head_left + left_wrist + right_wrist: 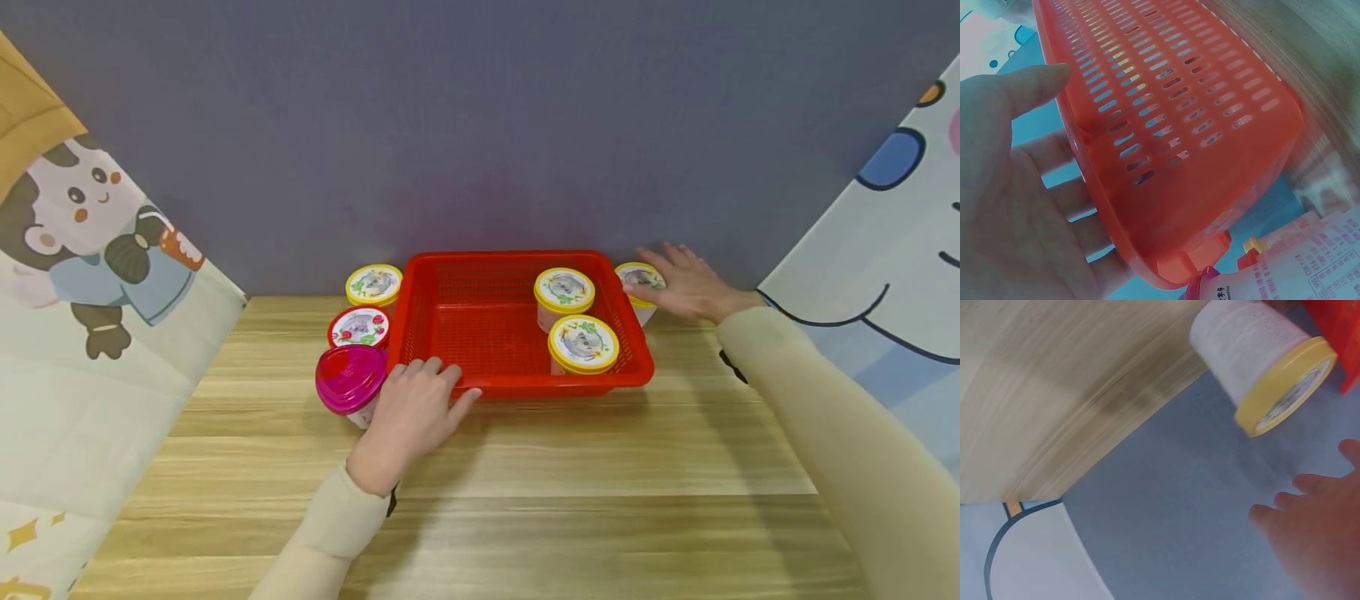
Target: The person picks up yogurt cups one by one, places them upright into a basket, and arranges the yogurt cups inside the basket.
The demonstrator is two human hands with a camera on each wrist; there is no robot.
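Note:
My left hand [414,410] rests on the front left rim of a red plastic basket [487,387], fingers laid over the edge and thumb along it. In the left wrist view the fingers pass behind the basket's rim [1094,187]. My right hand [690,285] is spread beside a yellow-lidded tub [640,276] outside the basket's right end. In the right wrist view the fingers appear apart from that tub [1247,350]. Two yellow-lidded tubs, a rear one [564,288] and a front one [583,343], stand upright at the right inside the basket.
Left of the basket stand a yellow-lidded tub [374,285], a red-lidded tub [358,327] and a magenta-lidded tub [350,379], close to my left hand. A grey wall [480,125] rises behind the wooden table [570,492]. Cartoon-printed panels flank both sides.

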